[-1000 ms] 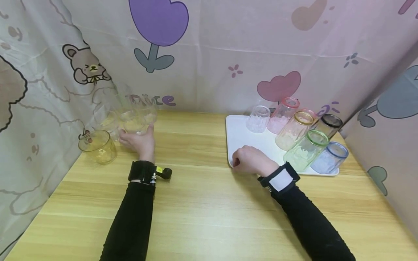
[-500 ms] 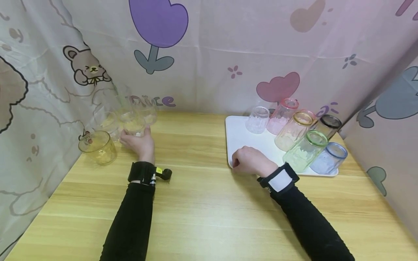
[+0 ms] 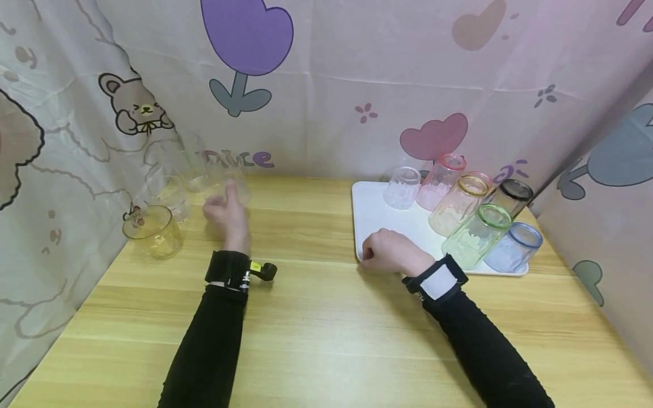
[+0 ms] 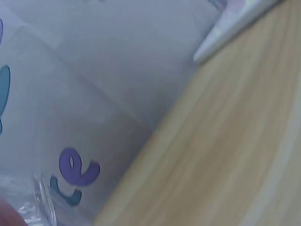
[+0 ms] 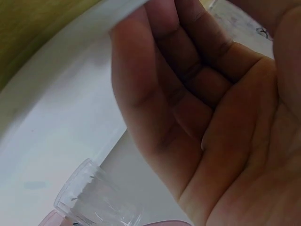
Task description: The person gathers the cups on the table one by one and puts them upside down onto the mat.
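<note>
Left hand (image 3: 227,215), fingers loosely apart, touches a clear ribbed glass tumbler (image 3: 230,184). Right hand (image 3: 390,251), fingers curled empty, rests at the white rectangular tray's (image 3: 374,212) near edge; bare wooden tabletop (image 3: 306,238) between.

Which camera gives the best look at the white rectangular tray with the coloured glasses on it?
The head view: the whole white rectangular tray shows, glasses included. The right wrist view shows only its rim and surface behind the curled right hand. The left wrist view catches one blurred corner.
</note>
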`<state>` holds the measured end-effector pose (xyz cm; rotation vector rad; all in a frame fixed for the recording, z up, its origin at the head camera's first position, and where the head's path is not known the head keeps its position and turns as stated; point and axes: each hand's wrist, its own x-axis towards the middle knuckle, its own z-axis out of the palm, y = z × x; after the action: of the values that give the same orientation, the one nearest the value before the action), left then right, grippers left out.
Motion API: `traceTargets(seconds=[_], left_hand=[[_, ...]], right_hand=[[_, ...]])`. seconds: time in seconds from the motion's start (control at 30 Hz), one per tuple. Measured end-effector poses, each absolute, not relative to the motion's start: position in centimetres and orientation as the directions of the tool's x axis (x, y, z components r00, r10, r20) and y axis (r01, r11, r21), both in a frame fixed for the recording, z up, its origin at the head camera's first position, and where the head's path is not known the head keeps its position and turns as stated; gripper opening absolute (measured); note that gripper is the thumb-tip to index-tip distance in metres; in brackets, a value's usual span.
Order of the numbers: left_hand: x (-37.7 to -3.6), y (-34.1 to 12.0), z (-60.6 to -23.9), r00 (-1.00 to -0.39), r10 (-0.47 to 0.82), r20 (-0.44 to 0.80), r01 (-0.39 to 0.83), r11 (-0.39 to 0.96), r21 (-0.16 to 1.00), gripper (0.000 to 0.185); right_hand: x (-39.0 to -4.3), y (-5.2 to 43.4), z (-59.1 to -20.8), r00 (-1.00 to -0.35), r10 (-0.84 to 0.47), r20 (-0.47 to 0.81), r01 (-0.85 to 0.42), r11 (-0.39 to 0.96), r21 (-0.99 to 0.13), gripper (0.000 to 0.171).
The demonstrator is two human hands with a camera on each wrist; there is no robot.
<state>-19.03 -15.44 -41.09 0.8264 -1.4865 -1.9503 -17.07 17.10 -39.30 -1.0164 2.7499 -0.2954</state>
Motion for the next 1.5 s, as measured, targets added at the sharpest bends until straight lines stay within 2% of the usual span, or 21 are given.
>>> traceTargets(seconds=[0.1, 0.17, 0.27, 0.33, 0.37, 0.47, 0.6, 0.63, 0.77, 0.97, 1.17, 1.3, 1.5], left_hand=[[-18.9, -14.7, -40.5, -0.748, -0.640, -0.178, 0.086, -0.358, 0.930, 0.058], [-18.8, -14.2, -40.1, -0.796, -0.571, -0.201, 0.074, -0.420, 0.904, 0.061], [-18.7, -13.3, -39.5, -0.863, -0.469, -0.190, 0.099, -0.524, 0.846, 0.056], [-18.7, -12.6, -39.1, -0.898, -0.397, -0.188, 0.115, -0.625, 0.772, 0.047], [-18.8, -12.3, -39.0, -0.912, -0.366, -0.185, 0.125, -0.678, 0.724, 0.042], [-18.8, -11.2, -38.6, -0.942, -0.252, -0.223, 0.080, -0.812, 0.578, 0.046], [-18.7, -9.6, -38.4, -0.954, -0.117, -0.276, -0.020, -0.893, 0.450, 0.072], [-18.7, -9.2, -38.4, -0.957, -0.088, -0.276, -0.043, -0.899, 0.435, 0.073], [-18.6, -7.3, -38.8, -0.968, 0.037, -0.250, -0.141, -0.900, 0.412, 0.070], [-17.9, -4.6, -39.8, -0.962, 0.218, -0.162, -0.268, -0.855, 0.443, 0.070], [-17.1, -2.7, -40.4, -0.935, 0.333, -0.122, -0.345, -0.775, 0.529, 0.068], [-16.8, -2.0, -40.7, -0.923, 0.371, -0.100, -0.358, -0.738, 0.572, 0.063], [-16.5, -1.7, -41.0, -0.910, 0.409, -0.067, -0.372, -0.735, 0.567, 0.071]], right_hand=[[-17.1, 17.1, -39.1, -0.756, -0.649, -0.086, -0.602, 0.741, -0.296, 0.021], [-17.2, 17.1, -39.0, -0.770, -0.638, -0.020, -0.598, 0.732, -0.326, 0.017], [-17.4, 16.9, -38.8, -0.790, -0.595, 0.145, -0.601, 0.706, -0.374, 0.011], [-17.5, 16.8, -38.6, -0.789, -0.549, 0.275, -0.613, 0.680, -0.402, 0.016], [-17.5, 16.7, -38.6, -0.782, -0.524, 0.339, -0.623, 0.660, -0.419, 0.020], [-17.6, 16.7, -38.4, -0.732, -0.451, 0.511, -0.675, 0.586, -0.449, 0.026], [-17.6, 16.6, -38.5, -0.640, -0.382, 0.667, -0.748, 0.508, -0.427, 0.034], [-17.7, 16.6, -38.5, -0.620, -0.369, 0.692, -0.761, 0.496, -0.418, 0.037], [-17.8, 16.4, -38.6, -0.568, -0.343, 0.748, -0.796, 0.461, -0.393, 0.048], [-18.0, 16.1, -38.7, -0.516, -0.348, 0.783, -0.830, 0.427, -0.358, 0.066], [-17.9, 16.0, -38.7, -0.493, -0.404, 0.771, -0.849, 0.418, -0.324, 0.080], [-17.8, 16.0, -38.8, -0.473, -0.435, 0.766, -0.861, 0.414, -0.297, 0.081], [-17.7, 15.9, -38.9, -0.451, -0.449, 0.771, -0.874, 0.398, -0.279, 0.079]])
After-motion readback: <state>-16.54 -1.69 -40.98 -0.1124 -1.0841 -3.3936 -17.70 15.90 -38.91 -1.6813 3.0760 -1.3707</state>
